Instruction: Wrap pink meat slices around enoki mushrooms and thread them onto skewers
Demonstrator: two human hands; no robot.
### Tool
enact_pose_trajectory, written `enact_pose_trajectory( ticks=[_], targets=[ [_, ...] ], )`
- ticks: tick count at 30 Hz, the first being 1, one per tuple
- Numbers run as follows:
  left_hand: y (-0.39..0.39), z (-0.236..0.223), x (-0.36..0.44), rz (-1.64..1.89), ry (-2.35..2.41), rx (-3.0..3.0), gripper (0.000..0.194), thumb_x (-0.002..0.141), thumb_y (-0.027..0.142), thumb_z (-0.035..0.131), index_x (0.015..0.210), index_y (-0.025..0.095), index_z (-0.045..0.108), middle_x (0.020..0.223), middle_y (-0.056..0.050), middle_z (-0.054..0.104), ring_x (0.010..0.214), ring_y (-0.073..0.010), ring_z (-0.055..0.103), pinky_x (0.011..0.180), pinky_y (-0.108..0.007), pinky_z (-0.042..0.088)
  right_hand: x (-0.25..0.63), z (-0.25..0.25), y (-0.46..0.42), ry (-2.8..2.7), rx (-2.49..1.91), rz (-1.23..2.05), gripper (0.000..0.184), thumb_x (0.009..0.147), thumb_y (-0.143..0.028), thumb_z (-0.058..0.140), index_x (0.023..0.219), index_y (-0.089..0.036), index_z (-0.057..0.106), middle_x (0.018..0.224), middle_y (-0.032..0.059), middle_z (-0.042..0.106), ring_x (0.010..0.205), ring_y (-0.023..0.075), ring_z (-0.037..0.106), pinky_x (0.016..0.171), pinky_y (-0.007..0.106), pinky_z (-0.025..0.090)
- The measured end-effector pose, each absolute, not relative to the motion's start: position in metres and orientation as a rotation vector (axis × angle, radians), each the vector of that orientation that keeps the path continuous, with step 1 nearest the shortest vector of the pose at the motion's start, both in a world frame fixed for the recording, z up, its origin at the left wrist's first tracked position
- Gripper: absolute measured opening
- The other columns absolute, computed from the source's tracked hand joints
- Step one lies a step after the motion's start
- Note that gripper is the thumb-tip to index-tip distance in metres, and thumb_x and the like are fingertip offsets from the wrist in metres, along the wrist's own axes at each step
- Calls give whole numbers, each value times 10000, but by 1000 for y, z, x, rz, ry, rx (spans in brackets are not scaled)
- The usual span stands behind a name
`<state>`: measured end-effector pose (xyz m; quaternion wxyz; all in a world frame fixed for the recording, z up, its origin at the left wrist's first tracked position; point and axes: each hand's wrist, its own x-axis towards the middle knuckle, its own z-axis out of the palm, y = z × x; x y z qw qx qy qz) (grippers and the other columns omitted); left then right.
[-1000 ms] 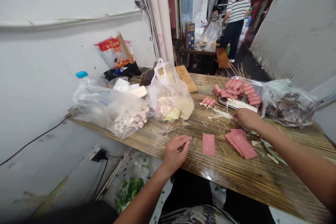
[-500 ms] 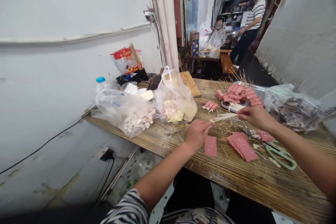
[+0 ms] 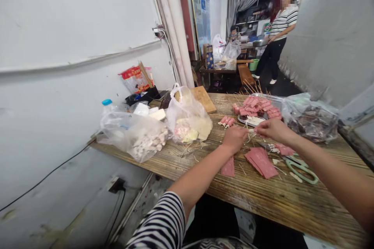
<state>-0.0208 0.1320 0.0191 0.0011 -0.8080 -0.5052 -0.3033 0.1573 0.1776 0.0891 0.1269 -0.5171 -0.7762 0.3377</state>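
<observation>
Both of my hands meet over the wooden table [image 3: 233, 190] around a small bunch of thin white enoki mushrooms [image 3: 250, 134]. My right hand [image 3: 272, 129] is closed in a pinch on the bunch's right end. At its left end, my left hand [image 3: 235, 139] has its fingers closed on the strands. Below my left wrist lies a single pink meat slice [image 3: 228, 167], partly covered by the forearm. A stack of pink meat slices [image 3: 261, 162] lies to its right. Scissors with pale green handles [image 3: 302, 172] rest beside a pink roll [image 3: 283, 149] with enoki ends.
Skewered pink rolls [image 3: 257, 106] fill a metal tray [image 3: 274, 99] at the back, near loose rolls [image 3: 226, 121]. A bag of dark food [image 3: 315, 120] stands right; bags of pale pieces [image 3: 149, 140] and mixed food [image 3: 189, 124] stand left. A person [image 3: 282, 27] holding a pan is beyond the table.
My left hand has moved right and up to the enoki, closing the gap to my right hand. The view has shifted slightly. The person in the background has turned and stepped.
</observation>
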Motion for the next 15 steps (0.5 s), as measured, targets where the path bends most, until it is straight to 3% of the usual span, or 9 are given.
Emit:
enact_pose_trajectory(
  ticks=[5, 10, 15],
  targets=[
    [131, 19, -29, -1053, -1625, -2551, 205, 922, 218, 538, 1027, 187, 711, 964, -59, 747, 871, -176, 672, 834, -292, 508, 163, 83, 186, -2135, -1460, 1145, 201, 711, -349, 578, 655, -179, 668, 633, 35, 683, 547, 135, 587, 516, 230, 438],
    [128, 35, -36, -1449, -1683, -2346, 154, 896, 205, 584, 945, 206, 730, 972, -39, 751, 916, -167, 675, 916, -339, 502, 165, 82, 194, -2196, -1573, 925, 228, 714, -366, 585, 629, -179, 684, 589, 32, 668, 524, 135, 579, 498, 227, 425],
    [121, 61, -27, -1446, -1533, -2459, 173, 911, 261, 575, 923, 204, 739, 989, -35, 751, 936, -174, 664, 928, -331, 483, 157, 94, 192, -2274, -1503, 900, 238, 694, -384, 609, 590, -182, 679, 520, 4, 625, 479, 115, 539, 474, 218, 386]
  ],
)
